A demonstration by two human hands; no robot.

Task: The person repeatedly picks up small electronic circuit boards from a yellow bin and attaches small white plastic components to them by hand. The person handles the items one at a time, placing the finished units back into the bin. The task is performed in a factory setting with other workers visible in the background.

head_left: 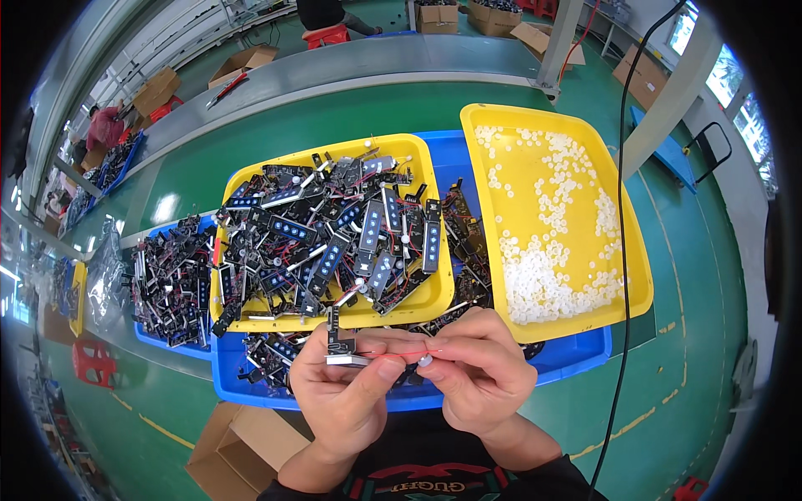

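My left hand [341,405] is closed around a small black circuit board assembly [337,342] with a silvery-white block at its lower edge. Thin red wires [403,353] stretch from the board across to my right hand [489,376], whose thumb and fingers pinch them. A small whitish round piece [425,361] shows at the right fingertips. Both hands are close together, in front of a yellow tray [441,302] heaped with similar board assemblies [330,242]. To the right, another yellow tray [522,204] holds a scatter of small white plastic rings [535,292], piled thickest at its near left.
Blue bins [568,355] with more assemblies lie beneath the trays. A black cable [620,242] hangs down on the right. Below left stands an open cardboard box [242,451], near a red stool [93,363]. Across the back runs a long grey bench [376,63]; other people sit beyond.
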